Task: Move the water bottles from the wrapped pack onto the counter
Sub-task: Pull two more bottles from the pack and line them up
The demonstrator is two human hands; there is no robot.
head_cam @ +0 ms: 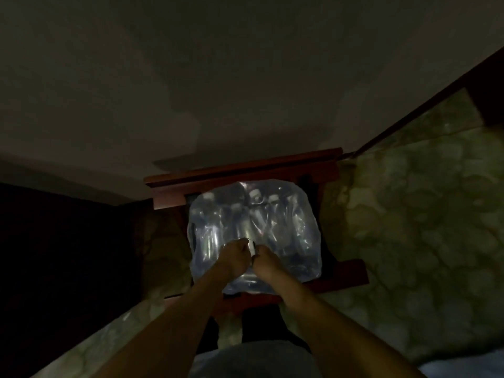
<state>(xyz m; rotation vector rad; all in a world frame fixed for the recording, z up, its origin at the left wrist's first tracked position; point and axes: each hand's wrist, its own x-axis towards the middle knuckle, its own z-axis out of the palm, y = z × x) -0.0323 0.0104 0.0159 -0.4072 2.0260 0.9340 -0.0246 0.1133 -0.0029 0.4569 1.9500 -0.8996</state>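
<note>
Head view, dim and a bit blurred. Pack (253,236) of water bottles sits centre frame, wrapped in clear plastic film, resting on a red-brown wooden stand (240,173) whose rails show above and below the pack. White caps (256,192) of the bottles show through the film along the pack's upper edge; bottles look upright and all inside the wrap.

Both bare forearms reach up from the bottom of the frame and meet on the lower middle of the pack. Left hand (235,255) is curled with fingers pinching the film on top of the pack. Right hand (266,259) is just beside it, almost touching, fingers also curled onto the film. A small pale bit sits between the two hands; too blurred to say if it is film or something held.

Green mottled stone surface (409,222) fills the right side and runs along the lower left. Plain pale wall (218,77) fills the upper half. Left middle of the frame is dark; nothing readable there.
</note>
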